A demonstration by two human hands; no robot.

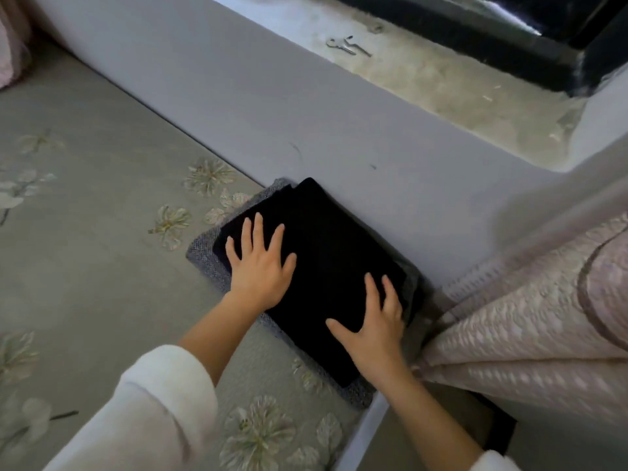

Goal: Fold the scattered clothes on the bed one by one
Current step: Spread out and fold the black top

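1. A white sleeve [153, 402] is running off the lower left of the frame. The other cuff is only just showing at the bottom right edge.
2. The left hand [258, 266] is lying flat with its fingers straight and spread, gripping nothing. It is pressing on the near left part of a folded black garment [323, 232].
3. The right hand [373, 328] is also lying flat with its thumb spread wide, on the garment's lower right part. Its outer fingers are dropping past the garment's right edge, so how they bend is hard to tell.
4. The black garment is sitting directly under both palms at the centre of the frame, too dark for its folds to show.
5. A folded grey garment [207, 263] is lying beneath it, mostly covered, with only its left and lower borders showing.
6. The stack is resting on the flowered bed sheet [85, 232], touching the grey wall [272, 96] behind it.
7. A pink patterned curtain [526, 317] is hanging at the right, cut off by the frame.
8. On the window sill [441, 83] in the upper right, small blurred keys [348, 45] are lying.
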